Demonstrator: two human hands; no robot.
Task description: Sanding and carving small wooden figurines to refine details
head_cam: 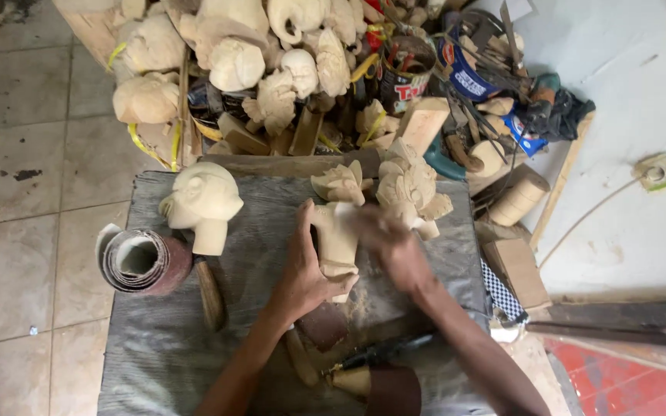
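A pale carved wooden figure [336, 239] stands on a grey worn board [171, 339]. My left hand [302, 271] grips its lower part from the left. My right hand [389, 245], blurred with motion, presses against the figure's right side; whether it holds a small piece of something I cannot tell. Two other pale carvings sit just behind: a small winged piece [341, 183] and a larger crested head [410, 187].
A carved bald head [202, 202] stands at the board's left, beside a sandpaper roll [142, 262] and a wooden tool handle [210, 293]. Behind, a crate holds several unfinished carvings [233, 62]. Tools, cans and wood blocks [516, 262] crowd the right.
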